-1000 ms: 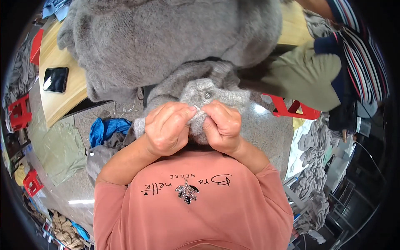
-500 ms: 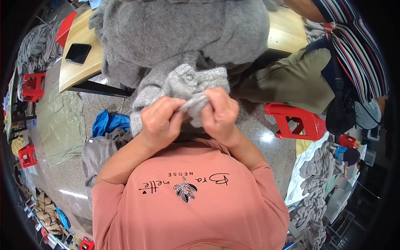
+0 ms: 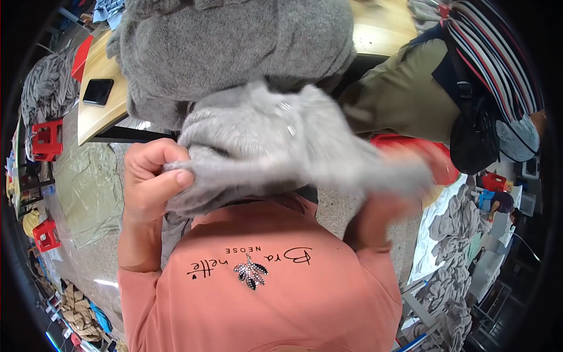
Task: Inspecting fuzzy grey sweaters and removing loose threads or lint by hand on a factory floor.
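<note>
A fluffy light-grey knit garment (image 3: 234, 126) is stretched sideways in front of my chest, its middle blurred by motion. At its left end my left hand (image 3: 153, 179) is closed on the edge, thumb pressed over the fabric. My right hand (image 3: 392, 205) is far out to the right, smeared by motion; the garment's other end runs taut into it and partly covers it, so its fingers are hidden. Just beyond the garment lies a large pile of darker grey fluffy knitwear (image 3: 229, 53) on a light wooden table (image 3: 97, 120).
A black phone (image 3: 98, 92) lies on the table's left part. At the right stands a person in a striped top and olive trousers (image 3: 404, 100), beside a red stool (image 3: 440, 155). More grey garments (image 3: 448, 252) are heaped on a white sheet farther right. Green plastic sheeting (image 3: 88, 188) covers floor at left.
My hands, close together on the garment before, have moved wide apart, left hand leftward and right hand swinging right. The garment between them is now spread out.
</note>
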### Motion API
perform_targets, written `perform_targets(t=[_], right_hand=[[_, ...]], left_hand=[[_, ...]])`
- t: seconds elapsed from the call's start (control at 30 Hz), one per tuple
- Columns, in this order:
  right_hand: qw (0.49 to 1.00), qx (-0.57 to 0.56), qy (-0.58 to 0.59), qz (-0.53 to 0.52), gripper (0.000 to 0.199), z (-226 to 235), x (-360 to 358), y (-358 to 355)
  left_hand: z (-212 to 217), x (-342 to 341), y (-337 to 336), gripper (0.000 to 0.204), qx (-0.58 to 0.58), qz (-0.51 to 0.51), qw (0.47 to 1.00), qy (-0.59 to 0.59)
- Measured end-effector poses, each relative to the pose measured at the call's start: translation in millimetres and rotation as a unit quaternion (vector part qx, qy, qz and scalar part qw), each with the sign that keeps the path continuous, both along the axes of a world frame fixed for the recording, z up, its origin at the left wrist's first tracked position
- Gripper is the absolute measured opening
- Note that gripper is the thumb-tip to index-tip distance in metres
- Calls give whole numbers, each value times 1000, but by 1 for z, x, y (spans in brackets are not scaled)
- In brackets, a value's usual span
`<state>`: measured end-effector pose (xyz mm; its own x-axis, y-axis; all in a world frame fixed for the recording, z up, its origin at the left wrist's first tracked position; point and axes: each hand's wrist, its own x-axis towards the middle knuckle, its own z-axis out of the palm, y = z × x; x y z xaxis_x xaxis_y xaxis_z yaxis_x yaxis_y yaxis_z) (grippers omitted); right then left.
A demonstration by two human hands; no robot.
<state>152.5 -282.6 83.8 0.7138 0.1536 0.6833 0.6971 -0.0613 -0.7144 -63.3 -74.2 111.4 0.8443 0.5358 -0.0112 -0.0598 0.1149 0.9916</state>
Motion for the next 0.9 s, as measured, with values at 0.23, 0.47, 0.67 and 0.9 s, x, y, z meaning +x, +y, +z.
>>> perform_targets(t=[0.23,0.47,0.67,0.9], right_hand=[[843,-359,43,398,31,-10,11,12],[768,-363,167,501,33,-30,0,26],[777,-340,-9,529,32,-8,-9,79],[926,-285,-137,204,38,-23,13,64]], left_hand=[[-33,23,16,13,-197,-5,977,84],[-60,32,40,15,-216,-17,968,130],[-57,66,47,11,-274,-52,954,108],[-52,71,64,9,-289,-44,953,84]])
